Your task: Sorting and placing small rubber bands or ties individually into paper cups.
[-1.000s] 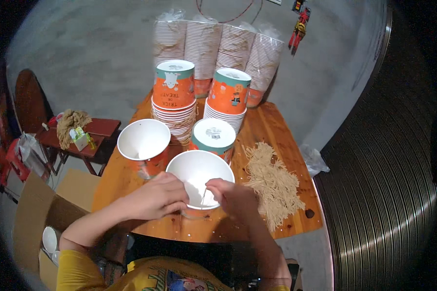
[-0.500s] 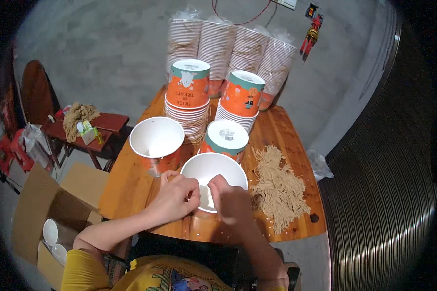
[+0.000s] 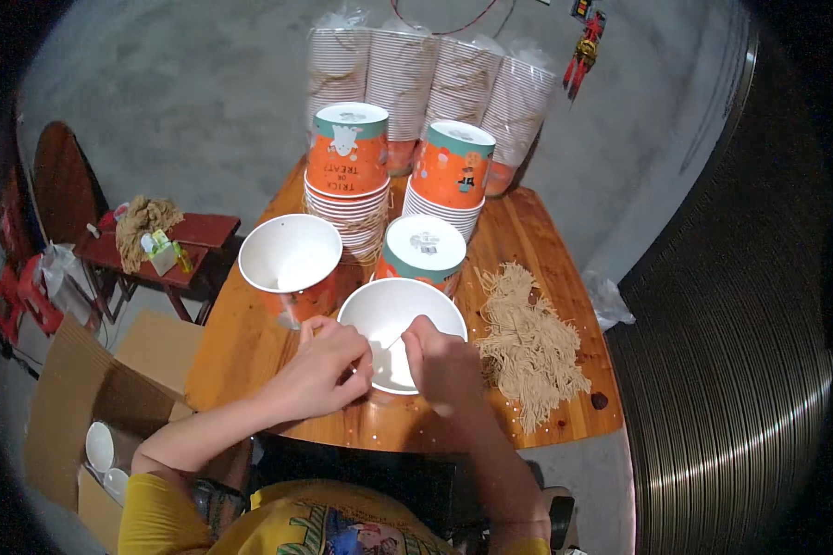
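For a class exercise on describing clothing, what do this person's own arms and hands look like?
The left hand and right hand are ungloved, and both forearms are uncovered, with no watch or bracelet visible. The left sleeve is short and yellow, ending near the elbow. Only a sliver of the right sleeve, also yellow, shows at the lower edge.

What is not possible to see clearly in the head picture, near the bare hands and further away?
In the head view:
Right bare hand: it hides its own grip; whether it pinches something is unclear.
Left bare hand: curled knuckles hide its fingertips.
Round white-lined paper bucket: its rim and the hands hide most of the outer wall.
Yellow printed cloth shirt: cut off by the lower edge.
Red hanging object: too small to identify.
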A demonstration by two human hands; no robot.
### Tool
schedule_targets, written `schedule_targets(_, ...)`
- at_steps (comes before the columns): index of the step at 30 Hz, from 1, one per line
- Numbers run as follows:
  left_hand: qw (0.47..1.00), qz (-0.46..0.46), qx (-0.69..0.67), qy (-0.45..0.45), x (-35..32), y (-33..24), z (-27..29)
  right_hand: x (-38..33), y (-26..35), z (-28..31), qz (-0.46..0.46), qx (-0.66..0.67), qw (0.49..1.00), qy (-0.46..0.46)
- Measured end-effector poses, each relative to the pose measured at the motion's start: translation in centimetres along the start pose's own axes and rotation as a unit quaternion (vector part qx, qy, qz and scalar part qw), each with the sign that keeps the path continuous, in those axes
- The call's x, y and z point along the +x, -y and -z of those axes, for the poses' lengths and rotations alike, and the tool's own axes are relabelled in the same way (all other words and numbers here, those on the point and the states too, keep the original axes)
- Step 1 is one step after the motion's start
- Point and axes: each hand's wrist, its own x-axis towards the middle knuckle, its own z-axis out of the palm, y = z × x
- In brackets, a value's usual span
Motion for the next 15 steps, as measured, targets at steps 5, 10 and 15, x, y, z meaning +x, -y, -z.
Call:
schedule_targets(5,0.974,-0.156,0.163,0.021,-0.5,0.4,0.5,-0.1,-0.2,0.1,0.028,0.009,0.999,-0.021)
schedule_targets(10,0.977,-0.165,0.135,0.007,-0.5,-0.1,0.8,0.0,-0.2,-0.6,0.034,0.005,0.999,-0.027)
schedule_targets(15,0.95,-0.225,0.197,0.088,-0.1,0.1,0.9,0.1,-0.6,-0.4,0.035,0.039,0.998,-0.042)
